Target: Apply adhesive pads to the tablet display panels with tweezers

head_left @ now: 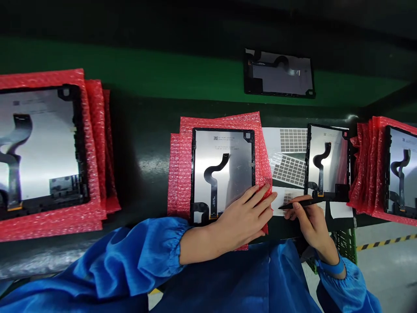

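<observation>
A display panel [224,165] lies back side up on red bubble wrap [177,174] in front of me, with a black flex cable [215,174] curving across its silver back. My left hand [246,217] rests flat on the panel's lower right corner, fingers stretched out. My right hand [308,219] pinches black tweezers [296,203], their tip pointing left at a white sheet of small grey stickers [286,198] just right of the panel.
More sticker sheets [291,167] lie behind the tweezers. A second panel [327,163] stands right of them, another on red wrap [400,174] at far right. A large panel on stacked wrap [42,148] sits left. One panel [280,74] lies on the green belt behind.
</observation>
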A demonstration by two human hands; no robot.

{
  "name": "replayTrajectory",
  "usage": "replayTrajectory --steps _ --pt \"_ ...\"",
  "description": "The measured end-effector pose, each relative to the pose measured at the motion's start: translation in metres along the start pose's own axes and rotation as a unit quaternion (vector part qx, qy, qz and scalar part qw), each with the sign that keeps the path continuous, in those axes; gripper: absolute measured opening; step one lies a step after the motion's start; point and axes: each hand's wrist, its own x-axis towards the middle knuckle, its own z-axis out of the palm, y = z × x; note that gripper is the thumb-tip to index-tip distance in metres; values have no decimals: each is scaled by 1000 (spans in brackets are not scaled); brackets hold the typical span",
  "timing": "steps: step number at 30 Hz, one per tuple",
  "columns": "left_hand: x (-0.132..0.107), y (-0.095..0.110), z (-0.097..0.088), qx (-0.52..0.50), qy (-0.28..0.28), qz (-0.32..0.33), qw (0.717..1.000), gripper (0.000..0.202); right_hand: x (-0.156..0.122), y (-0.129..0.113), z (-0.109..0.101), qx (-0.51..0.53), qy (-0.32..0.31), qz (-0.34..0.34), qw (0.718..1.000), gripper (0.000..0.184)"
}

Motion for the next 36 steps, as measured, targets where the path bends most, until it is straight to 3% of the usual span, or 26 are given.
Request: replayTrajectory --steps 9,12,15,19,22,26,29,36 --pt "3 -1 2 -5 17 3 1000 63 8 -11 -6 117 12 49 992 24" --pt "-3 -1 -13 -8 41 12 999 72 17 -25 -13 154 37 32 987 21" --pt "-20 2 -40 -5 75 -13 997 66 39 -52 -9 182 63 -29 981 19" --pt "-43 -2 -59 10 65 -110 992 67 81 -98 32 208 35 -64 975 19" --pt "-49 -22 -52 65 35 -185 980 89 112 -123 81 188 -35 -47 980 26" --pt "-52 -53 -39 73 32 -197 977 95 143 -134 133 141 -72 -49 986 35" --pt "-54 -63 -36 54 14 -179 982 90 155 -131 147 120 -74 -42 989 36" --pt "-53 -66 -34 4 15 -185 983 86 155 -126 144 94 -76 -23 992 37"
